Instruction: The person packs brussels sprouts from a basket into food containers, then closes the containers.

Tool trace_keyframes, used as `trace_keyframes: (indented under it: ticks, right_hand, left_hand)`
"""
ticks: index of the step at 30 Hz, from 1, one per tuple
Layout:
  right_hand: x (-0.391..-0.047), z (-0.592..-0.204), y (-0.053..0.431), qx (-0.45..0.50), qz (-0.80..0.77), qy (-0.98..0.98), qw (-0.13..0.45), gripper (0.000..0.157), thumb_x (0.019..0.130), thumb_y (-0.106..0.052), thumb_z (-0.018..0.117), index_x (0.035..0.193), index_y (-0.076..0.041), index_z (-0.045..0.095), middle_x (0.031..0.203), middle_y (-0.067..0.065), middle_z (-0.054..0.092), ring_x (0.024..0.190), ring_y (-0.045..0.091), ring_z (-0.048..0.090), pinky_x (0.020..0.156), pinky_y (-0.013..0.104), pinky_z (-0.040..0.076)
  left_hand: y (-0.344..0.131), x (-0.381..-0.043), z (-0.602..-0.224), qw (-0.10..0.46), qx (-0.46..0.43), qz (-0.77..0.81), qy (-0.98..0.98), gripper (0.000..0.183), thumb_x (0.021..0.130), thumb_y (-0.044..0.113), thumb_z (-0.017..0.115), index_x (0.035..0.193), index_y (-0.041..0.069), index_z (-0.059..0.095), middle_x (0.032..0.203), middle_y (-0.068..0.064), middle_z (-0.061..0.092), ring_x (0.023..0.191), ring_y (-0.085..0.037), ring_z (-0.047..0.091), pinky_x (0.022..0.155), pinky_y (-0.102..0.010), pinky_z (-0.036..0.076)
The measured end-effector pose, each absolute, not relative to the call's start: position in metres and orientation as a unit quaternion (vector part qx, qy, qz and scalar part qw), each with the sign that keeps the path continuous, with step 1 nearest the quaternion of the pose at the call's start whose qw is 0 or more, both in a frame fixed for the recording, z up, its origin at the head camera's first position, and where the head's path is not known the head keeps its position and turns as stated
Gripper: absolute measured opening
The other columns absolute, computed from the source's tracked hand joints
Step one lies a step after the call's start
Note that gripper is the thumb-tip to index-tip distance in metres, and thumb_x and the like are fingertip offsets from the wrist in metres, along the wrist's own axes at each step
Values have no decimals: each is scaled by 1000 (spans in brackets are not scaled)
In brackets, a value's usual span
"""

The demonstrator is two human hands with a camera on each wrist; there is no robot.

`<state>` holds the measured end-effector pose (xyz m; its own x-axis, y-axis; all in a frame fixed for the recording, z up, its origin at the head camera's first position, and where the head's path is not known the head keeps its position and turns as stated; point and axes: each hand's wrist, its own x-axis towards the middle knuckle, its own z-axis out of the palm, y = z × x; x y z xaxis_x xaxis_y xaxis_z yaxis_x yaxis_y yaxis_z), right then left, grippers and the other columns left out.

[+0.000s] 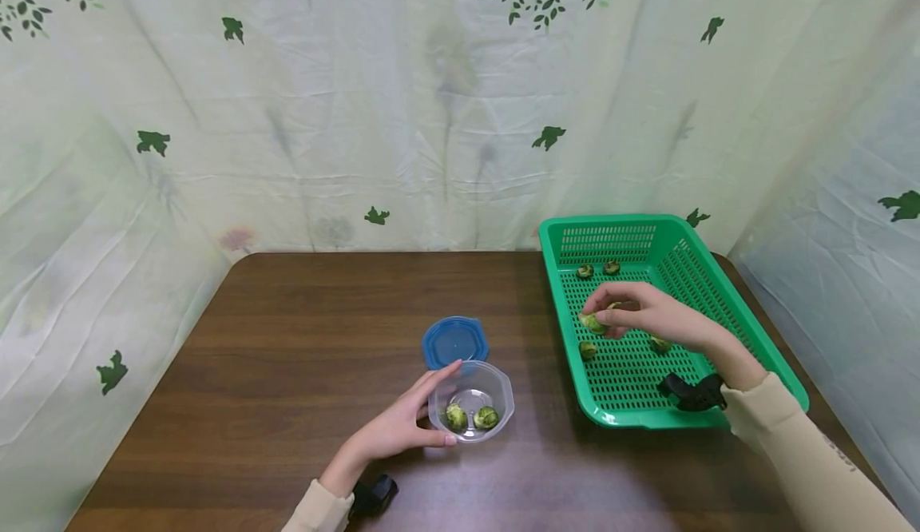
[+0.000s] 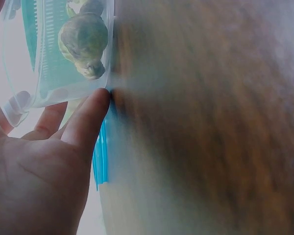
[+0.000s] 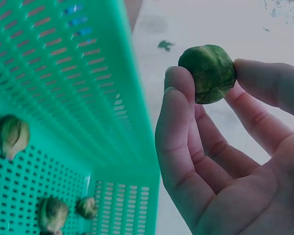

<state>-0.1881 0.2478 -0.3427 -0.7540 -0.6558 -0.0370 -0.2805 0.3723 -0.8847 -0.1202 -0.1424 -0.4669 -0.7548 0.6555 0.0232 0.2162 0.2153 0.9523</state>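
My right hand (image 1: 650, 316) is over the green basket, pinching a Brussels sprout (image 3: 207, 73) between thumb and fingertips. On the table, my left hand (image 1: 398, 428) holds a clear plastic container (image 1: 506, 392) by its left side, thumb at the near edge and a finger along the far rim. Two sprouts lie inside the container; one sprout (image 2: 83, 41) shows large through its wall in the left wrist view. The green basket (image 1: 632, 418) bears several more sprouts, among them one sprout (image 1: 588, 350) near its left wall.
Just behind the container a blue lid (image 1: 454, 343) lies on the brown wooden table (image 1: 309, 340). The basket stands at the table's right side, its far end near the back edge. A pale curtain (image 1: 345, 117) with leaf prints hangs around the table.
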Motion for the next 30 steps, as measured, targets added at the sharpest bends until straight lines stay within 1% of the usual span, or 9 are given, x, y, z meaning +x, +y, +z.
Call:
trace_keyframes:
  ticks: [4,7,10,14,19,21,26,30]
  right_hand:
    - [-185,-340,239,-299,-480,803,190,17,99,-9,51,111,-1,60,105,16,61,78,27,62,73,39,54]
    - [-183,-339,233,-302,-478,803,189,17,99,-10,52,111,-2,61,105,15,61,78,28,63,72,40,54]
    - [-181,-339,226,-304,-480,798,200,17,99,-10,51,111,-2,61,100,15,62,76,28,62,73,39,54]
    - [-178,-341,216,-308,-482,792,213,17,100,-11,51,110,-2,61,93,16,61,73,28,60,70,37,53]
    - [-175,-343,203,-294,-483,793,227,16,100,-14,52,110,-5,61,96,14,61,78,34,61,68,36,53]
    - [-174,-343,198,-290,-484,792,232,16,99,-15,53,110,-7,61,97,13,61,79,34,61,69,37,53]
    - [-173,-344,186,-298,-489,785,235,14,98,-11,53,108,-6,62,100,11,61,80,29,62,73,41,54]
    - [-172,-348,176,-317,-480,784,233,14,98,-9,54,107,-6,63,100,9,62,80,25,63,73,39,55]
  left_hand:
    - [-142,-120,-467,198,289,557,753,90,83,19,77,153,16,21,150,-15,23,134,-34,29,103,-47,36]
    - [-142,-120,-467,198,290,556,753,90,83,19,77,153,16,21,151,-15,23,134,-34,28,103,-47,36]
    - [-142,-120,-468,197,290,556,754,90,83,19,77,153,17,21,151,-13,23,134,-34,29,103,-47,36]
    - [-143,-120,-468,198,289,554,755,89,83,18,76,153,19,21,151,-12,24,134,-33,29,103,-46,36]
    - [-143,-120,-468,198,289,554,755,89,83,19,77,153,19,21,151,-12,23,134,-33,29,103,-46,36]
    - [-143,-120,-468,197,289,555,755,90,83,19,77,153,19,21,151,-13,23,134,-33,29,103,-46,36]
    - [-143,-120,-468,195,291,554,755,90,83,19,77,153,19,21,151,-13,24,134,-32,29,103,-46,36]
    - [-143,-121,-469,194,292,553,756,90,83,19,77,153,19,21,151,-12,24,135,-32,29,103,-46,36]
